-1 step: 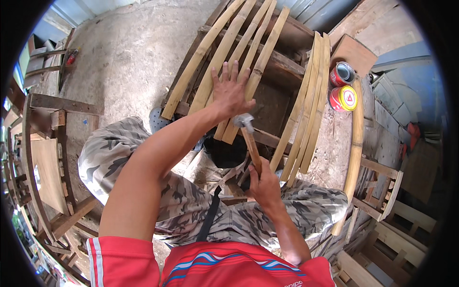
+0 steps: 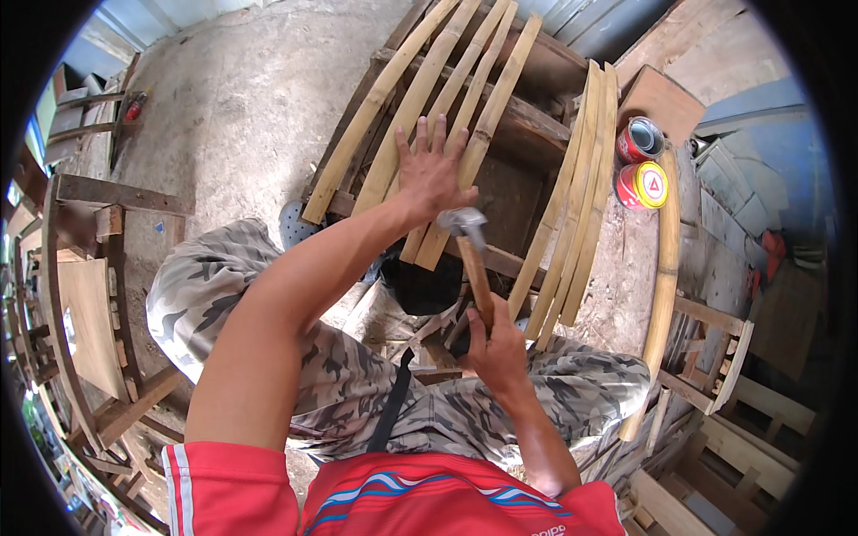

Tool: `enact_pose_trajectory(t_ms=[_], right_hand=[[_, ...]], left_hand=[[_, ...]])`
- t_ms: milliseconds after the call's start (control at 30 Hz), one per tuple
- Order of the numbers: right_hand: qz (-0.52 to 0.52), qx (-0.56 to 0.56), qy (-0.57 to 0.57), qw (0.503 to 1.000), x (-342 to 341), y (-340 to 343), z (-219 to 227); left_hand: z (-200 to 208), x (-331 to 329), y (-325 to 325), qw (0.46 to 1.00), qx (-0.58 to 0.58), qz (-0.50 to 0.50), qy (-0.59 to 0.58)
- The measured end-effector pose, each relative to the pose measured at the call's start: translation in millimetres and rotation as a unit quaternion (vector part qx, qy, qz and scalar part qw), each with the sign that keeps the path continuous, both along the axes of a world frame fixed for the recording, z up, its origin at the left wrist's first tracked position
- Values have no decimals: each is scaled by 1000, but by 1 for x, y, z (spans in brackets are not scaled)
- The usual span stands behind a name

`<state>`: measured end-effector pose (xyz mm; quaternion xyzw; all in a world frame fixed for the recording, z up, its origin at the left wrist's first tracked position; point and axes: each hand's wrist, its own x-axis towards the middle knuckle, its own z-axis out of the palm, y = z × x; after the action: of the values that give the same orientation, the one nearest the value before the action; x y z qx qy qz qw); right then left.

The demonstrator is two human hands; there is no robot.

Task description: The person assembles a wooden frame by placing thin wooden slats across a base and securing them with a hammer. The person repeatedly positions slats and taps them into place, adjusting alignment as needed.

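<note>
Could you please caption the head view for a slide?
Left hand spread over bamboo strips on a wooden frame, right hand holding a hammer.

Hammer [image 2: 475,268] is blurring at its head; right hand [image 2: 497,347] is hiding its grip end. Left hand [image 2: 433,179] is covering part of the bamboo slats [image 2: 492,116]; several far tips are running past my view up top.

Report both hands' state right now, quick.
Left hand: open, palm down, fingers spread across the bamboo strips.
Right hand: closed around the wooden handle of the hammer.
</note>
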<state>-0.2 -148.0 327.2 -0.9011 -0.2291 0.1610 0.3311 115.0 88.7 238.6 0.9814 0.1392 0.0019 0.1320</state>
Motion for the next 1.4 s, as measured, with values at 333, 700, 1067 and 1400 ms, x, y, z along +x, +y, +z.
enact_pose_trajectory(t_ms=[333,700,1067,1400], right_hand=[[-24,-1,18,1000,-1,-8,-7],[-17,49,-16,999,3,7,11],[-16,-26,15,999,3,-5,-3],[17,62,-83,994,-5,-1,1]], left_hand=[[2,5,4,1000,15,6,-21],[-2,4,7,1000,18,3,-23],[6,2,3,1000,6,10,-13],[2,3,3,1000,10,13,-10]])
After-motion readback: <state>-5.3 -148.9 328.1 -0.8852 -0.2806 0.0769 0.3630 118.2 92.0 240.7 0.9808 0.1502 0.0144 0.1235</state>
